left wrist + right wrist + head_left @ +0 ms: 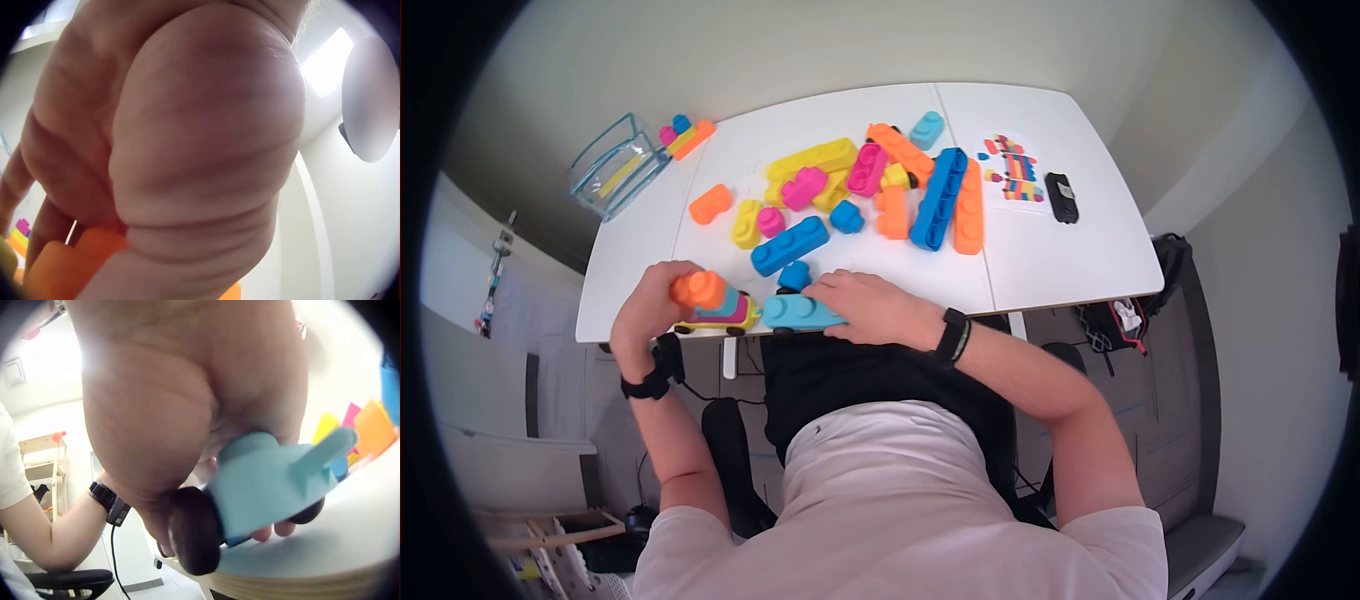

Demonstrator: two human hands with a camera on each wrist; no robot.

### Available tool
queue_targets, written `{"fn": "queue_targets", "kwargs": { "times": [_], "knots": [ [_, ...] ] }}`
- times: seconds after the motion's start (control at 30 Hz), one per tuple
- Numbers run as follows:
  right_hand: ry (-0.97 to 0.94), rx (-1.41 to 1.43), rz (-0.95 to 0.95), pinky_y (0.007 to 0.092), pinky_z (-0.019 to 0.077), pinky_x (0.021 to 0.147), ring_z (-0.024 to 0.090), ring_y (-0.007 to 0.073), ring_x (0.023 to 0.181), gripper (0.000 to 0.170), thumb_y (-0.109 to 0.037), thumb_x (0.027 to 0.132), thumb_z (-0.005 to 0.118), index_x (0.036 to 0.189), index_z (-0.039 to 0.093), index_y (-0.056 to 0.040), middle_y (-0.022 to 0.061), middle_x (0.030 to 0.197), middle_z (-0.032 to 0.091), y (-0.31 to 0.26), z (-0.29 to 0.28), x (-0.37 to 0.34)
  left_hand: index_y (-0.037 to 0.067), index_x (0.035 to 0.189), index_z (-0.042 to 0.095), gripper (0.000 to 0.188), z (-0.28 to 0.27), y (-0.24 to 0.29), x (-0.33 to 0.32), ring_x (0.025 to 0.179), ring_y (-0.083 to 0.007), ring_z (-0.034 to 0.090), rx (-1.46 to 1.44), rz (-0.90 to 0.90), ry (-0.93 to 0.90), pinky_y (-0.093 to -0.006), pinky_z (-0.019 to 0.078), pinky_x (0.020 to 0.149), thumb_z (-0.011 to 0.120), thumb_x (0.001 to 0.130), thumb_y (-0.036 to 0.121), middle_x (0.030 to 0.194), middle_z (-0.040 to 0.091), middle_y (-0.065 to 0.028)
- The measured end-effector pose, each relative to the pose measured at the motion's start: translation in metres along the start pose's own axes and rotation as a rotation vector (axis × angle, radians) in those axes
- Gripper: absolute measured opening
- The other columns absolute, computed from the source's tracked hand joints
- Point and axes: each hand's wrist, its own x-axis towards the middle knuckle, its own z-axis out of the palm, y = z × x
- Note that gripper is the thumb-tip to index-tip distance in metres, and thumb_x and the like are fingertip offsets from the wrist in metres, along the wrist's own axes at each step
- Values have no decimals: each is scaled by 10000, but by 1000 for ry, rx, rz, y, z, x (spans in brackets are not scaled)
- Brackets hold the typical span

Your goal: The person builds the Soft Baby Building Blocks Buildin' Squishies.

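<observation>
At the table's front edge my left hand [652,302] grips a small wheeled toy car of stacked blocks. Its orange top block [700,290] sits above teal and magenta layers on a yellow wheeled base [745,320]. In the left wrist view the palm covers much of the orange block [53,269]. Just to the right, my right hand [878,308] holds a light blue wheeled base [792,312], fingers and thumb around its sides. The right wrist view shows this base [262,490] with dark wheels [195,531] and a hitch-like tab. A small blue block [794,275] lies right behind it.
Behind the hands lie a long blue block [790,246] and several yellow, magenta and orange blocks. A blue beam [940,200] and an orange beam [969,208] are to the right. A clear bin [615,170], a picture sheet [1015,170] and a black case [1061,198] stand farther out.
</observation>
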Motion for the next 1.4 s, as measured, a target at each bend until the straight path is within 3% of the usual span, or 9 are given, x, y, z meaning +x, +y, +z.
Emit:
{"fn": "queue_targets", "kwargs": {
  "times": [0.27, 0.57, 0.67, 0.73, 0.9, 1.0, 1.1, 1.2, 1.4],
  "knots": [
    [152, -60, 17, 495, 482, 1105, 577, 355, 1347, 576, -266, 974, 782, 1474, 588, -57, 142, 1426, 614, 9, 15, 1, 10, 1205, 743, 592, -4, -14, 5, 999, -350, 730, 99, -105, 111, -408, 586, 936, 824, 641, -152, 1102, 762, -173],
    [302, -273, 109, 473, 552, 926, 705, 321, 1107, 363, -309, 958, 787, 1232, 720, -82, 82, 1156, 750, 7, -17, 3, 75, 1383, 686, 713, 0, -9, -9, 1202, -365, 700, 298, -45, 297, -453, 560, 1049, 902, 710, -22, 1290, 747, -162],
    [367, 6, 281, 468, 584, 781, 756, 337, 912, 272, -290, 937, 800, 1092, 744, -73, 85, 971, 786, 1, -66, 7, 79, 1404, 679, 674, -2, 38, -29, 1245, -368, 689, 338, 77, 499, -447, 508, 1125, 890, 767, 13, 1346, 740, -137],
    [560, -265, 463, 474, 587, 666, 763, 358, 779, 233, -270, 919, 808, 993, 747, -57, 104, 837, 780, 10, -89, 0, 79, 1399, 681, 656, -1, 63, -35, 1247, -367, 688, 322, 105, 498, -447, 506, 1122, 884, 778, 17, 1332, 743, -143],
    [443, -625, 912, 453, 622, 707, 799, 342, 874, 298, -305, 839, 882, 980, 789, -60, 146, 935, 802, 57, -123, -39, 66, 1302, 725, 521, 1, 117, -37, 1151, -331, 727, 312, 255, 582, -420, 551, 1019, 869, 803, 27, 1207, 777, -144],
    [162, -546, 1023, 395, 646, 734, 824, 313, 926, 189, -247, 887, 820, 989, 822, -88, 132, 966, 820, 73, -126, -46, 45, 1117, 771, 337, 7, 136, -29, 896, -247, 752, 228, 193, 384, -355, 588, 774, 875, 797, 19, 1003, 789, -115],
    [32, -483, 1042, 391, 651, 775, 826, 312, 962, 168, -205, 901, 787, 1010, 826, -84, 142, 1016, 826, 75, -124, -42, 76, 1115, 777, 350, 40, 140, -2, 931, -280, 751, 234, 321, 286, -386, 593, 821, 906, 789, 83, 1008, 790, -120],
    [183, -466, 1035, 421, 650, 799, 811, 332, 957, 370, -270, 793, 925, 1074, 816, -55, 142, 1002, 814, 102, -111, -43, 97, 1140, 768, 422, 77, 141, 27, 1030, -318, 741, 408, 212, 13, -420, 587, 895, 946, 768, 185, 1081, 785, -118],
    [413, -454, 1006, 452, 652, 803, 796, 379, 1003, 230, -68, 834, 788, 1050, 741, -4, 201, 1032, 790, 79, -132, -50, 75, 1178, 734, 538, 127, 114, 54, 1133, -349, 708, 504, 371, -28, -455, 565, 932, 973, 709, 186, 1162, 749, -122]
  ]
}}
